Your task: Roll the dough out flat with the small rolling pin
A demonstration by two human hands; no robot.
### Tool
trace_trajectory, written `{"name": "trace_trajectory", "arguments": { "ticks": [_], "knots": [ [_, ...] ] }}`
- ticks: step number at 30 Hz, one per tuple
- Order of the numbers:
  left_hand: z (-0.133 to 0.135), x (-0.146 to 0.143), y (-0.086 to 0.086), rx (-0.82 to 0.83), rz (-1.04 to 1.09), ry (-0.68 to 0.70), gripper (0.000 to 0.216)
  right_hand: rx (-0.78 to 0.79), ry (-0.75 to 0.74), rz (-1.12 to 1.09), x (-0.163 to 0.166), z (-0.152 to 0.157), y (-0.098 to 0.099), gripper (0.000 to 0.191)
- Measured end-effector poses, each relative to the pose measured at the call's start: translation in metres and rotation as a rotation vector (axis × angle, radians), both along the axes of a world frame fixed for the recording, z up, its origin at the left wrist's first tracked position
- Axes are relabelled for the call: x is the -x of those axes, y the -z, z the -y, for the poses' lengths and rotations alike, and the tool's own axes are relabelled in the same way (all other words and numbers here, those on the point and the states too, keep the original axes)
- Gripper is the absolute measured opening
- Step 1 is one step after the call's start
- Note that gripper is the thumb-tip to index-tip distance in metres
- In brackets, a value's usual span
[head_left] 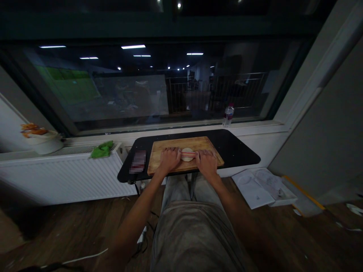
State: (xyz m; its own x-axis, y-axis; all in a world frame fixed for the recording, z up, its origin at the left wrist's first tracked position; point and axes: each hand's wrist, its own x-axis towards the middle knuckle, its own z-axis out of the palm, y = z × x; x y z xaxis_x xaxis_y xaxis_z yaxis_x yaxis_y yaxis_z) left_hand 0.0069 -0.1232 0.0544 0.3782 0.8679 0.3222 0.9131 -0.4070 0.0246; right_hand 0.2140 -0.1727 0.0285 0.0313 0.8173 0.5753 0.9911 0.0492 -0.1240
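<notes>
A small round of pale dough (187, 158) lies on a wooden cutting board (195, 142). Across it runs a short rolling pin (188, 154) with red and pale stripes. My left hand (171, 158) is closed over the pin's left end, and my right hand (207, 160) covers the right end the same way. Only the pin's middle shows between them; its ends are hidden under my fingers. Both hands are low over the board, on either side of the dough.
The board rests on a black table (236, 149) by the window. A pixelated item (138, 161) lies at its left. On the sill stands a water bottle (228, 115). A green cloth (102, 149) and a white pot (45, 142) sit on the radiator (70, 177). An open white box (263, 185) lies on the floor.
</notes>
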Motion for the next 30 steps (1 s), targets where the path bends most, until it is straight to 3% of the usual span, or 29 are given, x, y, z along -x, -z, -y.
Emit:
{"name": "trace_trajectory", "arguments": {
  "ticks": [5, 17, 24, 30],
  "knots": [
    [0.013, 0.000, 0.012, -0.057, 0.055, -0.024, 0.053, -0.084, -0.044, -0.026, 0.001, 0.020, 0.014, 0.046],
    [0.026, 0.008, 0.030, -0.112, 0.208, 0.001, 0.042, -0.154, -0.120, -0.079, 0.000, 0.039, 0.023, 0.046],
    [0.027, 0.014, 0.047, -0.275, 0.313, 0.090, 0.033, -0.247, -0.154, -0.070, 0.003, 0.047, 0.030, 0.045],
    [0.021, 0.011, 0.047, -0.277, 0.287, 0.085, 0.035, -0.234, -0.143, -0.061, 0.001, 0.044, 0.034, 0.048]
  ]
}}
